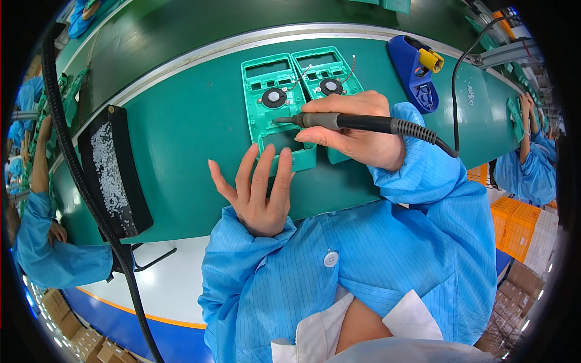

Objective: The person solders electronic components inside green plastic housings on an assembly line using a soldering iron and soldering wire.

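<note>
In my right hand [374, 136] is a soldering iron [372, 123], gripped between thumb and fingers and pointing left. Its tip is at the middle of a green plastic housing [260, 124], just below a round black speaker [274, 97]; I cannot tell whether it touches. My left hand [264, 196] is open with fingers spread, its fingertips at the near edge of that housing. A second green housing [349, 89] lies close on the right, with its own speaker [330, 87] and thin wires, and is partly hidden by my right hand.
A blue stand [407, 66] with a yellow part sits at the back right. On the left lies a black tray [137, 175] of small whitish pieces, crossed by a thick black cable [77, 172]. Co-workers in blue sleeves work at both sides. Orange crates [514, 221] stand right.
</note>
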`<state>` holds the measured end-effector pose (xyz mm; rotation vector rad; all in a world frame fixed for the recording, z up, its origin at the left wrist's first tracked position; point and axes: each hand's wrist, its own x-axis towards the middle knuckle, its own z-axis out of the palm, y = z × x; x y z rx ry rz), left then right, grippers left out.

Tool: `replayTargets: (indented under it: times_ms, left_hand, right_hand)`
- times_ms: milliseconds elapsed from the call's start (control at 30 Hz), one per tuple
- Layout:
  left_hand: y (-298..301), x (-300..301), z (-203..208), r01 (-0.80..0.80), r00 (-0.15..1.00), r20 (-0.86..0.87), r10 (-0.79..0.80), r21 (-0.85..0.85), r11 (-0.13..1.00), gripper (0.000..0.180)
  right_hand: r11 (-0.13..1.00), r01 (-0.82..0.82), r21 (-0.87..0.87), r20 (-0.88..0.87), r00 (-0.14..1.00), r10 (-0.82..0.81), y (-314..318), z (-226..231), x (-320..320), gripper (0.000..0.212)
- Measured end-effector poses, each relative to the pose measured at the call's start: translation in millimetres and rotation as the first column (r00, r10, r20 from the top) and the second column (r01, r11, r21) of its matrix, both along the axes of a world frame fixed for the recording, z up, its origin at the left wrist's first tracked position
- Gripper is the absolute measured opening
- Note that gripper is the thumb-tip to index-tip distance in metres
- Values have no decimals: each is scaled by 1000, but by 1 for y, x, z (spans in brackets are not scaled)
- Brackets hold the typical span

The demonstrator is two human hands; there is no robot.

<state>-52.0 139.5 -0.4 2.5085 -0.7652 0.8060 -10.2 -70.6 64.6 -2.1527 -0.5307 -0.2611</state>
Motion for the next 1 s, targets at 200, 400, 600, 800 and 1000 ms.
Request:
replayTargets:
  times_ms: [200,400,600,800,1000]
  left_hand:
    - [1,0,0,10,1000,0,-10,5,1000,37]
    - [1,-1,0,9,1000,-4,-9,9,1000,37]
    - [0,0,0,-4,1000,-13,4,2,1000,33]
    - [1,0,1,14,1000,-12,-14,6,1000,36]
    - [1,1,2,17,1000,-4,-17,-3,1000,36]
  right_hand:
    - [1000,-7,-26,55,998,8,0,-2,1,32]
    - [999,-17,-41,80,997,21,0,-2,2,31]
    - [999,-16,-29,57,998,18,0,1,1,31]
    - [1000,15,-19,117,993,-13,-7,13,-1,32]
    - [999,0,-40,80,997,3,-6,8,-6,31]
